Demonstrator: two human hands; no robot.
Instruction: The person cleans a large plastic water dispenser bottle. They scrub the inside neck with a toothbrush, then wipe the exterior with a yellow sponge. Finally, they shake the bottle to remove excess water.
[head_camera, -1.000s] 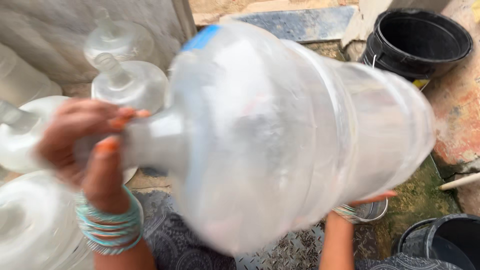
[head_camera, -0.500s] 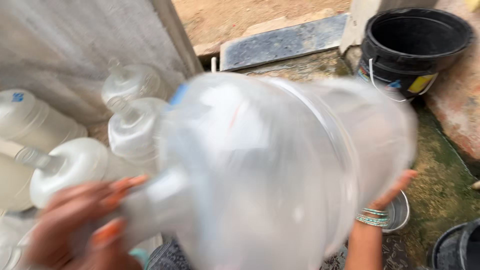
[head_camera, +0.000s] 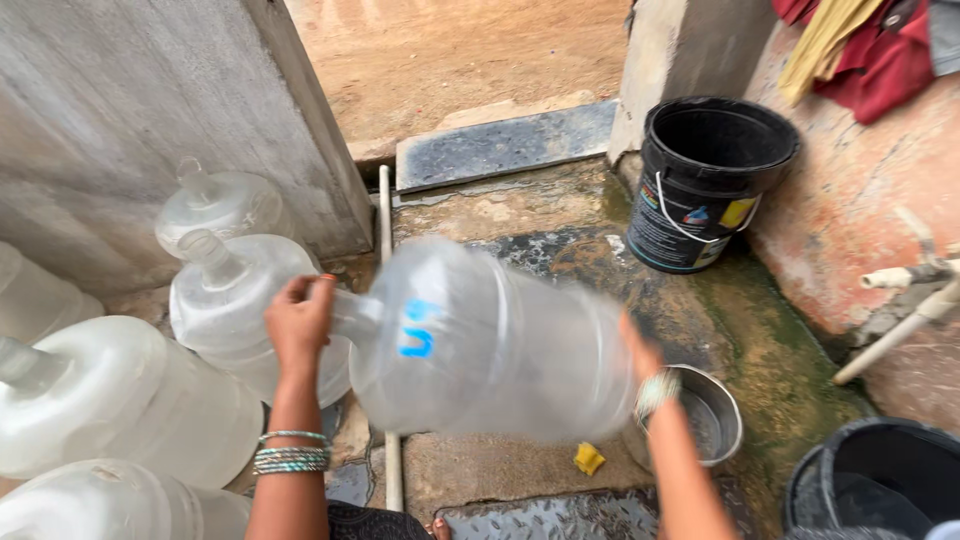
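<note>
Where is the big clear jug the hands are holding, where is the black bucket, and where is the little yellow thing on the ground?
big clear jug (head_camera: 500, 340), head view, middle of its side.
black bucket (head_camera: 700, 215), head view, outer wall.
little yellow thing (head_camera: 589, 458), head view, its middle.

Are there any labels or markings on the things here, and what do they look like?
Black bucket, upright by the pillar at upper right: printed label on its side with white, blue, red and yellow patches.
Clear water jug, held sideways in both hands: a blue hand-painted mark near its shoulder.
No signs or screens.
</note>
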